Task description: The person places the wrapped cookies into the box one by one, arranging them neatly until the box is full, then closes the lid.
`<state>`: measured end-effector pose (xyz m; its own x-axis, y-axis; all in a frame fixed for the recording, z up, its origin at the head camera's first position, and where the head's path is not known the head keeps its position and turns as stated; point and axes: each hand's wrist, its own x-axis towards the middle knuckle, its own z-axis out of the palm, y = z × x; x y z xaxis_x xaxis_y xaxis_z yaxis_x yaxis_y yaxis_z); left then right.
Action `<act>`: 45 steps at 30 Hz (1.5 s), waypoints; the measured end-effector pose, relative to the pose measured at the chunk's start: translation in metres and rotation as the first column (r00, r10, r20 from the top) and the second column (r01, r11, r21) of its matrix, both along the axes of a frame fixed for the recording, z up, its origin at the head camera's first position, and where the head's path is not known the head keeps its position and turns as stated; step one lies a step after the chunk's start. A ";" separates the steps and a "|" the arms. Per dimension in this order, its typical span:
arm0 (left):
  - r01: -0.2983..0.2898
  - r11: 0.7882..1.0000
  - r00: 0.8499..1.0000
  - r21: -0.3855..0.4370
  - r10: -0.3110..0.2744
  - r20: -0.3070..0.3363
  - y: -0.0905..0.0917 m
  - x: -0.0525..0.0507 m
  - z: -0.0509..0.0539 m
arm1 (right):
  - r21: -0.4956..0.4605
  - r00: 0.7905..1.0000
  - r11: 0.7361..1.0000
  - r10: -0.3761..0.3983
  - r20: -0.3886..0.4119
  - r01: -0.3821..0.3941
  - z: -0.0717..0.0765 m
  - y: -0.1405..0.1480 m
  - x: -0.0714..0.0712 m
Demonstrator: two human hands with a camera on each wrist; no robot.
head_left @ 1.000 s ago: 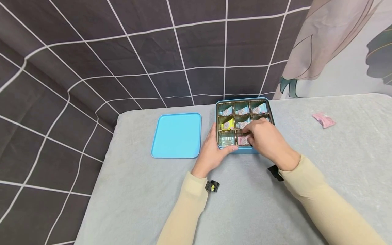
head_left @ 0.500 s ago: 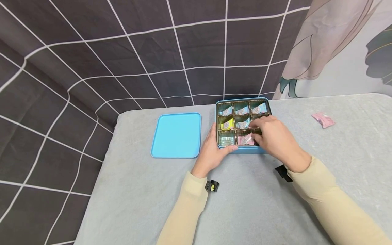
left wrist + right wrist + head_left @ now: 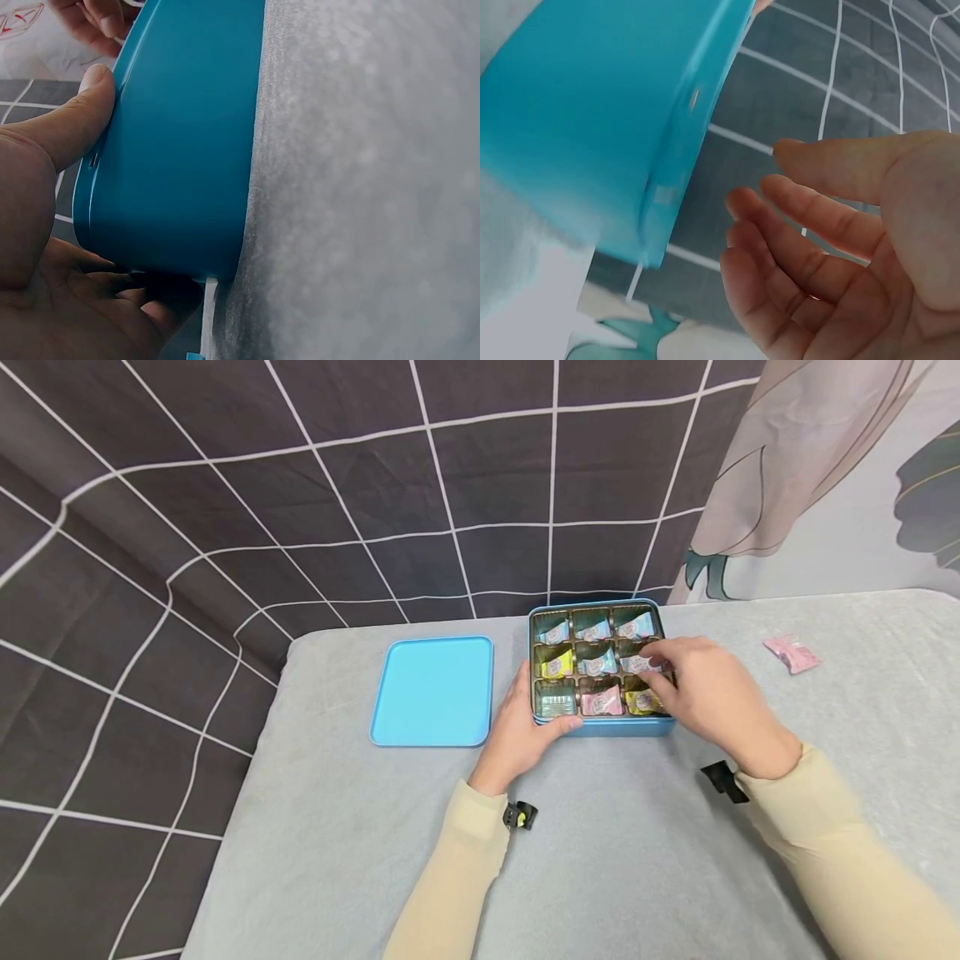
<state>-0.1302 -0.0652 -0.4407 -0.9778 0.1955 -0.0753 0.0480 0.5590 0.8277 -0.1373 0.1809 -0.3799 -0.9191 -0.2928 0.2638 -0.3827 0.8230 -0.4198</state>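
Observation:
A square blue box (image 3: pixel 615 727) stands lidless on the bed-like surface, its brown tray split into small compartments. My left hand (image 3: pixel 517 735) grips the box's front left corner, thumb over the front rim, fingers along the left side in the left wrist view. Over the right edge hovers my right hand (image 3: pixel 712 703); the right wrist view shows its fingers loosely bent with nothing between them. Wrapped candies fill compartments: blue ones (image 3: pixel 595 631) at the back, a yellow one (image 3: pixel 557 665) mid-left, a pink one (image 3: pixel 602 702) front middle, a yellow one (image 3: pixel 642 702) front right.
A flat light-blue lid (image 3: pixel 433 692) lies left of the box. One loose pink candy (image 3: pixel 793 654) lies off to the right. Behind the grey cloth-covered surface (image 3: pixel 337 827) hangs a dark cloth with white grid lines (image 3: pixel 487 468).
My right hand has drawn back from the front middle compartment toward the right, uncovering the pink candy and the front right yellow one. The left hand keeps its place on the box.

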 end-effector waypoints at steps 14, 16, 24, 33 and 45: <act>0.000 1.000 1.000 -0.016 0.000 -0.001 0.000 0.000 -0.001 | 0.076 0.997 0.994 -0.076 -0.014 0.077 -0.001 0.044 -0.005; 0.000 1.000 1.000 -0.012 0.000 -0.003 0.000 0.000 -0.001 | 0.094 0.996 0.992 -0.084 0.003 0.083 -0.002 0.048 -0.007; -0.001 1.000 1.000 -0.010 0.001 0.005 0.001 0.001 0.000 | 0.125 0.988 0.988 -0.106 0.109 0.092 -0.013 0.079 -0.023; -0.001 1.000 1.000 -0.006 0.002 0.005 0.000 0.001 0.000 | 0.163 0.973 0.976 -0.168 0.158 0.142 -0.021 0.104 -0.036; 0.001 1.000 1.000 -0.007 -0.001 -0.002 0.000 0.001 0.000 | 0.238 0.934 0.955 -0.237 0.266 0.174 -0.023 0.137 -0.052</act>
<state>-0.1297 -0.0656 -0.4410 -0.9778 0.1957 -0.0748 0.0501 0.5650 0.8235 -0.1888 0.3180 -0.4033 -0.9918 -0.1086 -0.0680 -0.0837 0.9509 -0.2980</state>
